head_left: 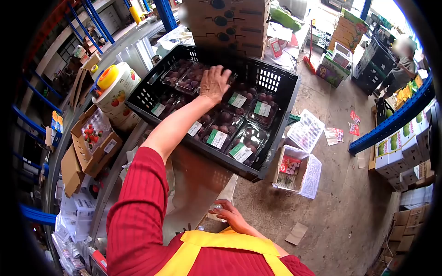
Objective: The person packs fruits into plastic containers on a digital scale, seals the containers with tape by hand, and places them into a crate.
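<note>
My left hand (215,85) reaches into a black plastic crate (286,108), palm down over clear packs of dark round fruit, with its fingers somewhat apart. Near its fingertips is an unlabelled pack (191,78); whether the fingers touch it is unclear. Several packs nearer me, such as the front one (241,151), carry green and white labels. Low in front of my body, my right hand (229,215) is curled, its fingers around something small and shiny that I cannot make out.
Stacked cardboard boxes (225,23) stand behind the crate. Left are a large label roll (117,89) and an open carton (99,154) with strawberries. White baskets (306,131) sit on the floor to the right. A person (403,69) stands beyond a blue post (391,122).
</note>
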{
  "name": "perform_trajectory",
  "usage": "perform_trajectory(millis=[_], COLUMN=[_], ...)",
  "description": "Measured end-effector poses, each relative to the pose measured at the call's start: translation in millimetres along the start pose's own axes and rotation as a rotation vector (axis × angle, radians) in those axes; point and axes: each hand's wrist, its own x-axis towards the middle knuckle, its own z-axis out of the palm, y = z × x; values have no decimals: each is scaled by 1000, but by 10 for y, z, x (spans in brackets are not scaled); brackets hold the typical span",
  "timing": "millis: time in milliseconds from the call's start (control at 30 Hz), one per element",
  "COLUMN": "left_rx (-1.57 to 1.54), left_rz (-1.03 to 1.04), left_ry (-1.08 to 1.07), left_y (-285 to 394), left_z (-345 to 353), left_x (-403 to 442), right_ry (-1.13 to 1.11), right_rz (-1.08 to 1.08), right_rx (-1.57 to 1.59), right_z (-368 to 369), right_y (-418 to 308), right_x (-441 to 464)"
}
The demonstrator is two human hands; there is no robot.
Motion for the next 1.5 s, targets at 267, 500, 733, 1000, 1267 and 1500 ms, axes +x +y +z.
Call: perform_trajectory(millis=[267,500,733,1000,1267,1500], left_rx=[-16,-834,-1315,-787,-561,-976], left_rz=[162,-16,-642,-754,-912,-1216], left_ry=[-459,170,69,244,390,468], left_y=[-40,-166,37,262,694,897], left_z=[275,-1591,-2329,-3038,-3372,-3515], left_x=[-121,-1724,-4479,-6081,-7158,-7544], right_ry=[-88,-262,-521,-887,-878,-975], right_rz=[-184,-254,-2,423,635,388], right_rx=[-91,130,30,-80,-269,-603], right_z=[168,675,1526,2542,3253,3404], right_y=[-115,-584,-332,577,1208,1504], right_x=[160,424,678,630,221,124])
